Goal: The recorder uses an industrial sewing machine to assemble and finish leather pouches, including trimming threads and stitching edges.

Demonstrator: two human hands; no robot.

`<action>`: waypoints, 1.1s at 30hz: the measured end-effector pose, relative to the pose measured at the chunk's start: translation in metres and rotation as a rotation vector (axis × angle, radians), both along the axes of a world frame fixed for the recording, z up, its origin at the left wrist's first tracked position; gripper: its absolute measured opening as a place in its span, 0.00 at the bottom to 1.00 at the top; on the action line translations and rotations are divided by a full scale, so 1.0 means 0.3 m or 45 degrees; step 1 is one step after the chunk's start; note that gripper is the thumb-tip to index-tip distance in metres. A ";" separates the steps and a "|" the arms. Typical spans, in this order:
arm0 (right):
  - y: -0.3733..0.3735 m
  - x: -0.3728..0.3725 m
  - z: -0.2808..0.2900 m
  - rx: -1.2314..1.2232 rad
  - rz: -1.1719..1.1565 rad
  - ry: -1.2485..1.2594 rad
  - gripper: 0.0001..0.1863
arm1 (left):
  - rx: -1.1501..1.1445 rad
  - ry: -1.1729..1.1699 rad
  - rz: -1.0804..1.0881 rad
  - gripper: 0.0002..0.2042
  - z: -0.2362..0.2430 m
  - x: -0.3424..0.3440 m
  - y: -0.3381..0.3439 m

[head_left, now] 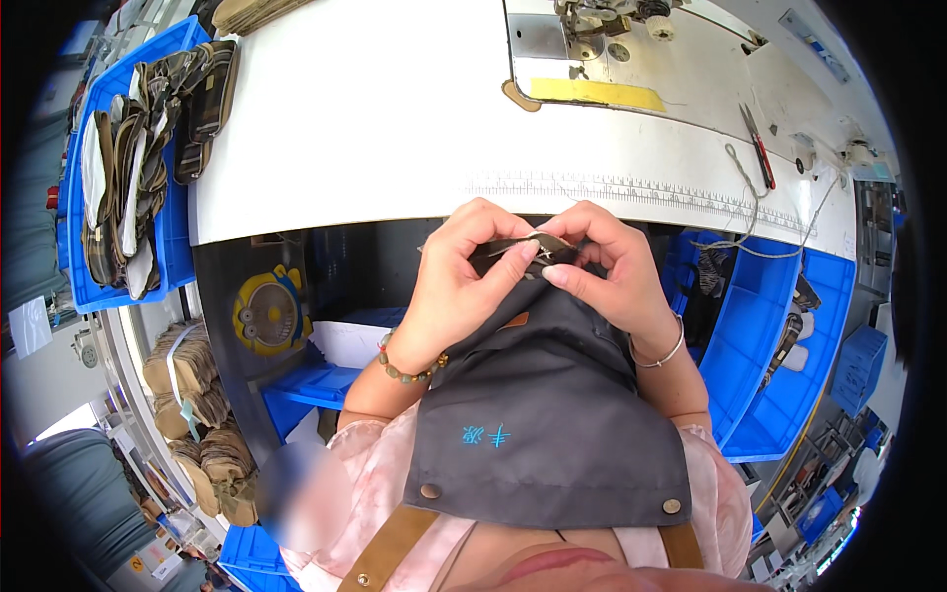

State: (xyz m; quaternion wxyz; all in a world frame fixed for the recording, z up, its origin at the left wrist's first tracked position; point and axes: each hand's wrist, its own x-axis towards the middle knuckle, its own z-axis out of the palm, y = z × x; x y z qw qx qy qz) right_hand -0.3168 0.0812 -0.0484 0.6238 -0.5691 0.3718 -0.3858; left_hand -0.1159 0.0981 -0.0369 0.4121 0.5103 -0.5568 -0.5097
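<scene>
Piece in hand: the dark fabric piece (493, 251) was above your apron (552, 395), just beyond the near edge of the table (355, 128) and off its top.
Left grip: your left hand (467, 268) was clamped on the piece, thumb and fingers pinching its left part.
Right grip: your right hand (614, 271) was clamped on its right part, thumb close to the left one.
Pale bit between thumbs: a small whitish patch showed on the fabric; you could not have told from this view whether it was thread or lining.
Done, by judgement: you had the piece taken up and were working it by hand; any finished seam was hidden under your fingers.
Left, by judgement: this handwork looked unfinished, as neither hand had let go.
Sewing machine (602, 20): it stood at the far side, well apart from your piece.
Red-handled snips (760, 150): they lay on the table at your right, unheld.
Other pieces: patterned fabric pieces (148, 148) filled the left blue bin (176, 237); whether they were finished was unclear.
</scene>
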 end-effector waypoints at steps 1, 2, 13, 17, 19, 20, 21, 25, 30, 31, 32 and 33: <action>0.000 -0.001 -0.006 0.000 -0.002 0.001 0.13 | -0.001 -0.032 -0.025 0.04 0.001 0.000 0.000; -0.002 -0.002 -0.019 -0.002 -0.015 -0.007 0.12 | -0.001 -0.031 -0.027 0.04 0.001 0.002 -0.001; -0.034 -0.167 -0.055 0.127 -0.249 -0.493 0.05 | 0.114 0.278 -0.011 0.21 -0.064 0.204 0.021; 0.019 -0.184 -0.089 0.246 -0.363 -0.666 0.05 | 0.253 0.823 -0.027 0.21 -0.136 0.217 0.046; 0.044 -0.187 -0.122 0.276 -0.344 -0.836 0.05 | 0.248 0.925 0.003 0.19 -0.146 0.180 0.053; 0.056 -0.180 -0.125 0.302 -0.326 -0.873 0.05 | 0.230 0.894 0.025 0.15 -0.146 0.163 0.052; 0.069 -0.173 -0.134 0.304 -0.314 -0.872 0.05 | 0.223 0.896 0.036 0.15 -0.139 0.151 0.053; 0.131 -0.154 -0.176 0.456 -0.435 -0.972 0.06 | 0.232 1.071 0.076 0.12 -0.142 0.113 0.060; 0.196 -0.155 -0.241 0.704 -0.352 -1.008 0.11 | 0.250 1.090 0.198 0.09 -0.132 0.113 0.046; 0.206 -0.153 -0.250 0.723 -0.353 -0.961 0.14 | 0.254 1.090 0.194 0.09 -0.131 0.115 0.046; 0.202 -0.166 -0.279 0.653 -0.199 -1.013 0.20 | 0.269 1.059 0.160 0.09 -0.131 0.118 0.047; 0.201 -0.175 -0.284 0.653 -0.209 -1.014 0.20 | 0.285 1.028 0.124 0.09 -0.132 0.118 0.046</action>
